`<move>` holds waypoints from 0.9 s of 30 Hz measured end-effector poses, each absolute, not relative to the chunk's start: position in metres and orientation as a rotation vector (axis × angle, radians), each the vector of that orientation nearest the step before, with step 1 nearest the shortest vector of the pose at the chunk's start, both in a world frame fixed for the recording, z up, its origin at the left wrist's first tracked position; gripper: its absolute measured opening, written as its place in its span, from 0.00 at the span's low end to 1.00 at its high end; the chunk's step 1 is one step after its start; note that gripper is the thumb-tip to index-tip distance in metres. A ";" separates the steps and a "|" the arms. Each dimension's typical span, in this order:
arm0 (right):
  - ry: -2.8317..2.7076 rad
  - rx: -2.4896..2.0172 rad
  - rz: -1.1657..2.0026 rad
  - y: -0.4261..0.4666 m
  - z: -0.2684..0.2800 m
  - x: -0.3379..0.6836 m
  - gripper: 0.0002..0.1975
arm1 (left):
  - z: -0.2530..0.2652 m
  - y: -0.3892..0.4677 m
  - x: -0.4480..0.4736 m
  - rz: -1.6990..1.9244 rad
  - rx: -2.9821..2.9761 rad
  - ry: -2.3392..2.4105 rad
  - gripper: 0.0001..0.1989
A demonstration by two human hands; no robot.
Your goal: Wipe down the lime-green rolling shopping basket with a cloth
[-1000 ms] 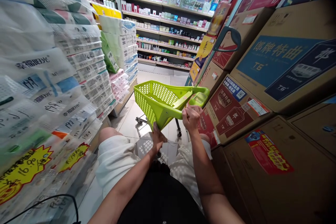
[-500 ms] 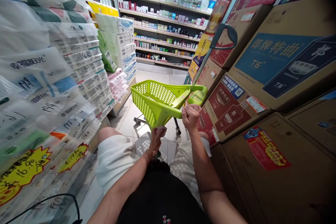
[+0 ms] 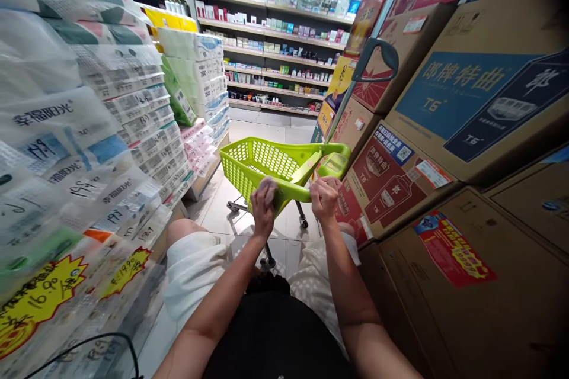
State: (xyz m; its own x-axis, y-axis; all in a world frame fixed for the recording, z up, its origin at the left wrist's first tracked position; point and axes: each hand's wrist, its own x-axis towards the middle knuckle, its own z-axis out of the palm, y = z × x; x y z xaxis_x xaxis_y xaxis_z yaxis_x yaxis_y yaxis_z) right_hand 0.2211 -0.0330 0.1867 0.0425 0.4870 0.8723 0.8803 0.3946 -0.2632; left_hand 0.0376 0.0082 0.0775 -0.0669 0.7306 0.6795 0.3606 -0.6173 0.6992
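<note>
Head view looks down a shop aisle at a lime-green basket trolley (image 3: 271,169) standing on the tiled floor (image 3: 222,201), between stacked tissue packs (image 3: 111,130) on the left and cardboard cartons (image 3: 444,148) on the right. Both hands sit on the near rim of the trolley, probably because that edge gives a grip for steering the wheeled frame in so narrow a lane. The left hand (image 3: 264,204) is raised to the rim's left end, fingers curled together over the edge, the wrist bent up from an outstretched forearm. The right hand (image 3: 324,198) closes in a fist on the rim's right end, knuckles upward, elbow bent close to the cartons. The tall grey handle (image 3: 377,62) rises at the far right corner, untouched. Shelves of goods (image 3: 275,41) close the aisle's far end.
</note>
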 end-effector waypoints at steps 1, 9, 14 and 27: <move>-1.618 -1.225 -0.453 -0.034 0.187 0.223 0.23 | 0.092 0.012 0.036 1.678 2.001 1.076 0.21; -1.646 -1.165 -0.363 -0.039 0.189 0.243 0.25 | 0.166 0.064 0.005 1.213 2.112 1.171 0.29; -1.604 -1.156 -0.350 -0.043 0.188 0.248 0.27 | 0.189 0.049 0.017 0.974 2.403 0.707 0.36; -1.621 -1.087 -0.331 -0.048 0.189 0.256 0.25 | 0.229 0.102 0.041 0.405 2.711 0.365 0.38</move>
